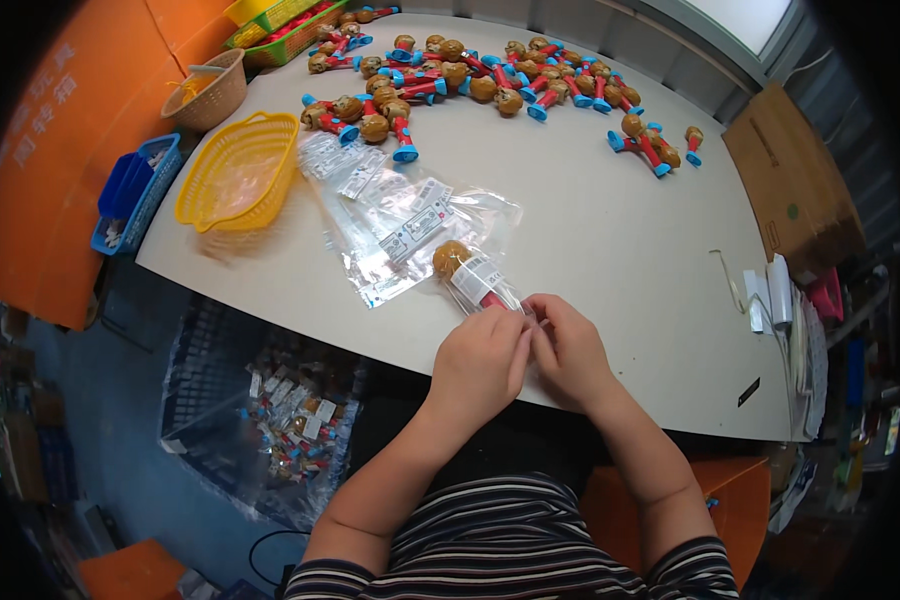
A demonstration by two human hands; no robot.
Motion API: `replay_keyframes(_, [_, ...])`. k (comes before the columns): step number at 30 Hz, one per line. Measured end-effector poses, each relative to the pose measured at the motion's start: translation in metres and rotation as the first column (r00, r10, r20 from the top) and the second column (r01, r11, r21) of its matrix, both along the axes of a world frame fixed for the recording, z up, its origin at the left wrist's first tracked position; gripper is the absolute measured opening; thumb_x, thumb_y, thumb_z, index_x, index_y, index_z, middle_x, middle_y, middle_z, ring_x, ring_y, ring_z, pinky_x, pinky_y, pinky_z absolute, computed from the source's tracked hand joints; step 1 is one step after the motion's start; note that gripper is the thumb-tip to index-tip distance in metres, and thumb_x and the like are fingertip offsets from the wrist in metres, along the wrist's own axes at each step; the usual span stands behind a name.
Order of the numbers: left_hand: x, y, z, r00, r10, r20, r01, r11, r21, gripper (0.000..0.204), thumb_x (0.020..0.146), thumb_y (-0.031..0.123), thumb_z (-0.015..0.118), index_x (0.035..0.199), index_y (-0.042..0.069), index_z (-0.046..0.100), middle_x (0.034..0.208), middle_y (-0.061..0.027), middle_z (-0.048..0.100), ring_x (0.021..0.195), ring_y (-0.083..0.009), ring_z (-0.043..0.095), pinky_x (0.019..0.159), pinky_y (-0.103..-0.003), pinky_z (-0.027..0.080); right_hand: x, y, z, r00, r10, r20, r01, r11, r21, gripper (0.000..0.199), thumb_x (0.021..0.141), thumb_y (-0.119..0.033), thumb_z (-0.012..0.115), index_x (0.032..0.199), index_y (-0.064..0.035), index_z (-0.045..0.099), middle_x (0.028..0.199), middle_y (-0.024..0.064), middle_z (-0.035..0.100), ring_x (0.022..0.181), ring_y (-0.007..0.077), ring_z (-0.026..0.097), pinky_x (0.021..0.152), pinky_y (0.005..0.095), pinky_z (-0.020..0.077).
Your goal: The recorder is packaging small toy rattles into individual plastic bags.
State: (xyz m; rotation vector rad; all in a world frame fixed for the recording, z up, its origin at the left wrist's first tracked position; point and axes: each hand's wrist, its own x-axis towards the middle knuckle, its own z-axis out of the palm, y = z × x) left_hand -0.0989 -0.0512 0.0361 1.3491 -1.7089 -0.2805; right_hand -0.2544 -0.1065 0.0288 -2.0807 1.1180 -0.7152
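Observation:
Near the table's front edge lies a toy (451, 259) with a round brown head and a red shaft, inside a clear plastic bag (481, 277) with a white printed label. My left hand (478, 362) and my right hand (567, 347) meet at the bag's near end, fingers closed on the plastic. The fingers hide the toy's lower end. Just beyond my hands, a loose stack of flat clear bags (370, 262) with printed labels is spread on the table. Many similar toys (453, 74) with red shafts and blue ends are heaped at the far side.
A yellow basket (192, 190) stands left on the table (650, 260), near a tan basket (232, 85) and a blue basket (173, 158). A cardboard box (795, 180) is at the right edge. Below left, a blue crate (195, 370) holds bagged toys.

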Motion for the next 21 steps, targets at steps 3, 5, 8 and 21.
replay_keyframes(3, [0.002,0.004,0.0,1.0,-0.01,-0.014,0.01,1.0,0.017,0.008,0.086,0.009,0.064,0.088,0.004,0.057,0.08,-0.0133,0.058,0.075,-0.032,0.06,0.067,-0.04,0.049,0.002,0.001,-0.002,0.997,0.012,-0.071,-0.022,0.99,-0.142,0.035,0.083,-0.004,0.063,0.117,-0.0009,0.056,0.101,0.0166,0.064,0.088,0.0297,0.064,0.077,0.0359,0.052])
replay_keyframes(5, [0.004,0.006,-0.001,1.0,0.018,-0.009,-0.017,0.999,0.034,0.01,0.082,0.005,0.068,0.09,0.003,0.062,0.08,-0.0121,0.061,0.073,-0.031,0.062,0.065,-0.039,0.05,0.006,0.004,0.001,0.997,0.014,-0.07,-0.025,0.986,-0.165,0.036,0.081,-0.005,0.064,0.116,-0.0011,0.057,0.101,0.0173,0.064,0.089,0.0317,0.064,0.077,0.037,0.052])
replay_keyframes(8, [0.004,0.009,0.001,0.998,0.056,-0.041,-0.055,0.998,0.025,0.01,0.082,0.005,0.068,0.089,0.003,0.061,0.079,-0.0122,0.061,0.073,-0.0308,0.062,0.065,-0.039,0.05,0.012,0.009,0.006,0.999,0.026,-0.039,-0.035,0.968,-0.248,0.04,0.078,-0.012,0.071,0.114,-0.0018,0.057,0.1,0.0168,0.065,0.091,0.0364,0.063,0.08,0.0412,0.0519])
replay_keyframes(21, [0.001,0.011,0.004,0.99,0.034,-0.137,-0.026,0.998,0.06,0.01,0.082,0.003,0.068,0.089,0.002,0.06,0.079,-0.0141,0.062,0.072,-0.0311,0.064,0.063,-0.038,0.05,0.024,0.006,-0.006,0.999,0.007,-0.053,-0.033,0.867,-0.497,0.054,0.074,-0.011,0.073,0.123,-0.0021,0.054,0.101,0.0159,0.065,0.089,0.0355,0.063,0.076,0.042,0.0503])
